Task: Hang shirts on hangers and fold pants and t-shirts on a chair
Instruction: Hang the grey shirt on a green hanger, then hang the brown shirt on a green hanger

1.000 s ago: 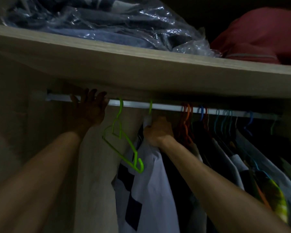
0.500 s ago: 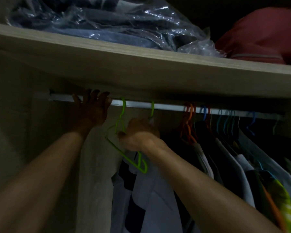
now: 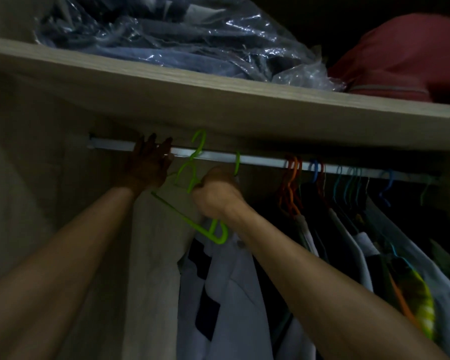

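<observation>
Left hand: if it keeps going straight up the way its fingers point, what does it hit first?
The left hand already has its fingers on the closet rod. Going straight up, it would likely meet the underside of the wooden shelf next, though depth is hard to judge here.

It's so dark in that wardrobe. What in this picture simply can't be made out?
All in the head view:
- Left hand at the rail: in deep shadow, so its grip is unclear.
- Empty green hanger: the right hand covers its middle.
- Clothes on the right: too dim to tell garments apart.
- Plastic bag and red bundle on the shelf: cut off by the top edge.
</observation>
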Tool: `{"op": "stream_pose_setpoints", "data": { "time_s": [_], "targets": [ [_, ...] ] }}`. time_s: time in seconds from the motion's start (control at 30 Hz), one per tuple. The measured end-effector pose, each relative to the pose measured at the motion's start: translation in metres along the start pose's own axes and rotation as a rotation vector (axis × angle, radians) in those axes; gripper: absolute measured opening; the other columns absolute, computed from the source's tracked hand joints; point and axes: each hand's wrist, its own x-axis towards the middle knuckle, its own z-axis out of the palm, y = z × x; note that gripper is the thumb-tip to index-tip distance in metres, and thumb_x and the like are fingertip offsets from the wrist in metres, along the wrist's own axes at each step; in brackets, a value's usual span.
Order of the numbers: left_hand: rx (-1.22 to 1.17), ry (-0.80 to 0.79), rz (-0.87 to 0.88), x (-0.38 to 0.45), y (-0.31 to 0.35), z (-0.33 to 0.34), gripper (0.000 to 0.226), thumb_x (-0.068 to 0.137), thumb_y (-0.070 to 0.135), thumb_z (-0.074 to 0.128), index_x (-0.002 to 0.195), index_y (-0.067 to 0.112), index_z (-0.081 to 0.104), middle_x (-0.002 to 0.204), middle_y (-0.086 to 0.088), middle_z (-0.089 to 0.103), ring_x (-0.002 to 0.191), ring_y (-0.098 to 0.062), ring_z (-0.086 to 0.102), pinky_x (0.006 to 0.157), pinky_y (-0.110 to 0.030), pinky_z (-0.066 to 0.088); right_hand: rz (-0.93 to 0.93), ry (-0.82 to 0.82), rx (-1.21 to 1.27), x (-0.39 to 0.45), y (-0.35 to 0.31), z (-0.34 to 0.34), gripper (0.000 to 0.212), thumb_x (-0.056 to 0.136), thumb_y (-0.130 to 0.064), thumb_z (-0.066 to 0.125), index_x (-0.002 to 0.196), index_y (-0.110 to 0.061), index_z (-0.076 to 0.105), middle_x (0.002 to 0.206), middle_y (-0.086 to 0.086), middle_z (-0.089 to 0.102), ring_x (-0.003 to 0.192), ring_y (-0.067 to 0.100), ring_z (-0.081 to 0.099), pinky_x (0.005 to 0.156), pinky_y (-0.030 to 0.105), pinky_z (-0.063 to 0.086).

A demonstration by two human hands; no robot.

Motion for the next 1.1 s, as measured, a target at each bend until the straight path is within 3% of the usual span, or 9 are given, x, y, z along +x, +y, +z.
{"op": "stream_pose_setpoints", "data": {
  "time_s": [0.17, 0.3, 0.4, 0.5, 0.6, 0.7, 0.83, 1.0, 1.1],
  "targets": [
    [-0.143, -0.11, -0.052, -0.048, 0.018, -0.026, 0.054, 0.104, 0.037, 0.037, 0.154, 0.017, 0.031, 0.158, -0.018, 0.031, 0.147, -0.036, 0.024, 0.12, -0.04, 0.019, -0.083, -0.055, 0.085, -0.026, 0.006, -0.018, 0.028, 0.087, -0.032, 0.062, 0.076, -0.007, 0.062, 0.084, 0.012, 0.066, 0.084, 0.032, 0.067, 0.063, 0.031, 0.045],
    [-0.187, -0.118, -0.074, -0.12, 0.045, -0.067, 0.045, 0.102, 0.04, 0.039, 0.118, 0.005, 0.062, 0.112, -0.022, 0.066, 0.109, -0.036, 0.062, 0.09, -0.032, 0.046, -0.218, -0.105, 0.176, -0.057, 0.021, -0.034, 0.033, 0.091, -0.03, 0.063, 0.067, -0.007, 0.063, 0.061, 0.005, 0.057, 0.059, 0.02, 0.057, 0.058, 0.035, 0.048],
    [-0.1, -0.033, -0.144, -0.176, 0.069, -0.094, 0.033, 0.103, 0.038, 0.043, 0.082, 0.013, 0.049, 0.07, -0.001, 0.049, 0.077, -0.034, 0.058, 0.069, -0.036, 0.041, -0.344, -0.229, 0.218, -0.078, 0.038, -0.045, 0.035, 0.096, -0.026, 0.062, 0.076, 0.004, 0.065, 0.059, 0.005, 0.051, 0.049, 0.009, 0.042, 0.055, 0.031, 0.037],
    [-0.109, 0.02, -0.18, -0.226, 0.095, -0.125, 0.034, 0.102, 0.034, 0.047, 0.072, 0.02, 0.04, 0.063, 0.005, 0.037, 0.058, -0.009, 0.048, 0.061, -0.027, 0.037, -0.449, -0.351, 0.235, -0.1, 0.049, -0.051, 0.034, 0.098, -0.023, 0.061, 0.081, 0.006, 0.064, 0.052, 0.0, 0.046, 0.038, 0.002, 0.037, 0.053, 0.033, 0.035],
    [0.01, 0.003, -0.312, -0.275, 0.118, -0.157, 0.036, 0.102, 0.036, 0.05, 0.079, 0.009, 0.054, 0.062, 0.0, 0.045, 0.062, -0.017, 0.049, 0.064, -0.028, 0.041, -0.488, -0.447, 0.194, -0.127, 0.049, -0.056, 0.032, 0.1, -0.022, 0.059, 0.071, -0.007, 0.063, 0.043, -0.005, 0.049, 0.034, 0.004, 0.042, 0.049, 0.027, 0.039],
    [0.098, 0.027, -0.425, -0.319, 0.137, -0.197, 0.041, 0.098, 0.047, 0.051, 0.081, 0.011, 0.059, 0.06, 0.0, 0.051, 0.069, -0.032, 0.051, 0.067, -0.035, 0.043, -0.498, -0.499, 0.185, -0.151, 0.037, -0.052, 0.025, 0.099, -0.024, 0.058, 0.083, -0.007, 0.068, 0.045, -0.006, 0.057, 0.043, 0.012, 0.052, 0.053, 0.031, 0.047],
    [0.223, -0.003, -0.5, -0.373, 0.163, -0.26, 0.048, 0.094, 0.063, 0.046, 0.078, 0.019, 0.057, 0.064, 0.005, 0.059, 0.075, -0.028, 0.058, 0.075, -0.04, 0.053, -0.594, -0.462, 0.288, -0.193, -0.001, -0.042, 0.034, 0.093, -0.039, 0.064, 0.074, -0.012, 0.068, 0.066, 0.007, 0.069, 0.056, 0.008, 0.054, 0.062, 0.032, 0.047],
    [0.337, 0.016, -0.598, -0.447, 0.191, -0.345, 0.043, 0.092, 0.064, 0.051, 0.072, 0.027, 0.061, 0.061, 0.014, 0.058, 0.068, -0.016, 0.056, 0.072, -0.038, 0.051, -0.712, -0.465, 0.411, -0.277, -0.075, -0.035, 0.053, 0.095, -0.045, 0.062, 0.055, -0.014, 0.049, 0.044, -0.005, 0.042, 0.039, 0.003, 0.039, 0.047, 0.023, 0.033],
    [0.329, 0.019, -0.652, -0.499, 0.205, -0.397, 0.041, 0.089, 0.064, 0.055, 0.067, 0.03, 0.063, 0.062, 0.016, 0.061, 0.064, -0.005, 0.056, 0.069, -0.033, 0.049, -0.752, -0.498, 0.494, -0.331, -0.115, -0.028, 0.052, 0.092, -0.051, 0.063, 0.059, -0.012, 0.058, 0.037, -0.01, 0.044, 0.045, 0.003, 0.042, 0.05, 0.024, 0.035]
  ]
}}
